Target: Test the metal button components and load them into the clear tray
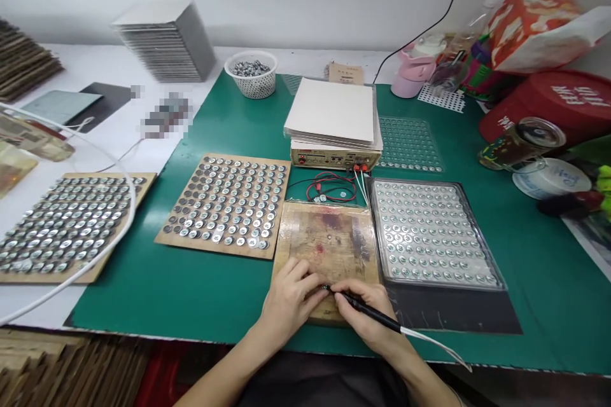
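Observation:
Over a worn wooden board (329,235), my left hand (293,292) pinches a small round metal part (325,287) with a greenish face, mostly covered by the fingertips. My right hand (367,315) is closed round a black pen-shaped probe (372,313) with white wires trailing from its rear end. The probe's tip meets the small part or is very close to it; I cannot tell which. Left of the board lies a brown panel (224,203) with rows of similar round parts. On the right is a clear plastic tray (434,229), also filled with rows of round parts.
Behind the board, a beige instrument (334,158) with red and white leads sits under stacked white sheets (331,108). A white basket (251,79) of metal parts stands farther back. Another filled panel (71,222) lies far left. A glass mug (520,146) and pink bottle (413,73) stand right.

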The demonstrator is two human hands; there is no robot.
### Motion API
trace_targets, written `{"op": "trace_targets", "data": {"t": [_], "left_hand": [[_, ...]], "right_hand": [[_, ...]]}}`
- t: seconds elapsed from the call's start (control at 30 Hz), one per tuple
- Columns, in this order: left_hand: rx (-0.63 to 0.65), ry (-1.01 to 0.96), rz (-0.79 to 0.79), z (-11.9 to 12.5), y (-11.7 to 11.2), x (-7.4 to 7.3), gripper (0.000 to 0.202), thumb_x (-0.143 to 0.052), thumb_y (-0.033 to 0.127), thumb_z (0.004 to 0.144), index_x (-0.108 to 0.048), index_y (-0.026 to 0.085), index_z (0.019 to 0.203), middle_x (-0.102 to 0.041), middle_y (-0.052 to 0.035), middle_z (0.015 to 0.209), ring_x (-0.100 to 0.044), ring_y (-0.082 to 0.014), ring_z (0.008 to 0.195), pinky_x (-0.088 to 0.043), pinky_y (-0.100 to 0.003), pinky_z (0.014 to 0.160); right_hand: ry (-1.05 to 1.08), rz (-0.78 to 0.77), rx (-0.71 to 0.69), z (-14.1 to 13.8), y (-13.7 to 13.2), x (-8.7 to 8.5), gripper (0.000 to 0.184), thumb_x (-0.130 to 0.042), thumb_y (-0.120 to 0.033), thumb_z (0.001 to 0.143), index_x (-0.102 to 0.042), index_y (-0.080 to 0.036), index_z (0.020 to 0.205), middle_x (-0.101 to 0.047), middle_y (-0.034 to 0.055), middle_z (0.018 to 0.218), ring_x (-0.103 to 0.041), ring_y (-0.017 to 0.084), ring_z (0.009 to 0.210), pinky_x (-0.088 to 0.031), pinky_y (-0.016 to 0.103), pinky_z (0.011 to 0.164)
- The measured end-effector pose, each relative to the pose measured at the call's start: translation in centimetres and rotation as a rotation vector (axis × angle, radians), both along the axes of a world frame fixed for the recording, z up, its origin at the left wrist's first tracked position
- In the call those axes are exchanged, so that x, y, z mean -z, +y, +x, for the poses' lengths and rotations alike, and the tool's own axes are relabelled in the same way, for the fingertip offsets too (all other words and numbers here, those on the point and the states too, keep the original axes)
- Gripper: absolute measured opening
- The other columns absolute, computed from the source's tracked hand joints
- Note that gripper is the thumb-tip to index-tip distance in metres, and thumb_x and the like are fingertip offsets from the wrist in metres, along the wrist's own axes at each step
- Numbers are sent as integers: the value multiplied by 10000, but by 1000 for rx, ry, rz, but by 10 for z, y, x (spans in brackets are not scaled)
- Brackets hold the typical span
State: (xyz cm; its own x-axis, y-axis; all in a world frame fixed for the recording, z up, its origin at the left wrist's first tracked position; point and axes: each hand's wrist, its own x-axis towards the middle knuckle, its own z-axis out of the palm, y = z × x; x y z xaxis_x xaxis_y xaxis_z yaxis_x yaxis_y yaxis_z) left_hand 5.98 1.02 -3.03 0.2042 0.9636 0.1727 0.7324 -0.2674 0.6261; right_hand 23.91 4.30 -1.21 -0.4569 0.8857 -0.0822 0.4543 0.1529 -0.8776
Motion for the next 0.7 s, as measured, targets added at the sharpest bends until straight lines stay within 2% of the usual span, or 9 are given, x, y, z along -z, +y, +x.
{"op": "trace_targets", "data": {"t": [0.17, 0.23, 0.3, 0.37, 0.43, 0.53, 0.6, 0.7], "left_hand": [[4, -15, -10, 2, -2, -6, 100, -616, 261, 870, -677, 207, 928, -589, -32, 809, -511, -178, 802, -449, -282, 676], [32, -33, -11, -10, 5, -15, 116, -612, 287, 874, -682, 201, 907, -608, -28, 801, -528, -169, 799, -451, -274, 682], [7, -17, -14, -36, 18, -27, 142, -588, 301, 889, -686, 198, 882, -634, -30, 823, -549, -166, 811, -453, -281, 711], [-140, 55, -21, -77, 37, -40, 149, -580, 306, 885, -693, 210, 873, -654, -26, 866, -567, -170, 852, -450, -293, 771], [-381, 152, -30, -124, 58, -47, 145, -606, 337, 842, -701, 231, 871, -661, -11, 883, -579, -178, 881, -445, -291, 810], [-601, 196, -20, -182, 89, -47, 230, -558, 353, 824, -700, 185, 892, -653, -46, 859, -583, -194, 775, -442, -303, 711], [-671, 210, -21, -202, 101, -43, 263, -542, 352, 809, -699, 154, 886, -636, -59, 786, -570, -202, 702, -418, -306, 641], [-693, 228, -5, -197, 100, -41, 265, -534, 355, 808, -696, 157, 874, -630, -60, 790, -563, -205, 696, -407, -310, 636]], "right_hand": [[-44, -56, -57, 2, 6, 1, 201, -520, -254, 821, -693, -182, 749, -689, 10, 655, -634, 156, 596, -437, 217, 552], [-38, -62, -72, 3, 9, 2, 206, -522, -265, 819, -691, -183, 732, -677, 6, 637, -625, 159, 585, -436, 222, 548], [-24, -47, -70, 3, 10, 3, 214, -522, -271, 816, -695, -181, 728, -670, 8, 624, -621, 163, 576, -438, 226, 544], [-11, -34, -59, 3, 9, 4, 214, -525, -271, 816, -701, -177, 736, -672, 12, 630, -623, 165, 579, -440, 228, 543], [3, -32, -47, 3, 7, 5, 204, -529, -259, 814, -699, -175, 738, -670, 10, 629, -623, 162, 579, -435, 223, 537], [22, -21, -29, 1, 4, 5, 183, -531, -220, 804, -694, -171, 737, -662, 0, 617, -609, 147, 563, -416, 211, 523], [29, -14, -22, 1, 3, 5, 169, -534, -187, 790, -692, -169, 731, -664, -3, 616, -601, 139, 558, -409, 205, 524], [53, -29, -13, 0, 3, 3, 159, -537, -150, 771, -689, -165, 729, -693, 4, 660, -616, 141, 592, -414, 204, 546]]}}
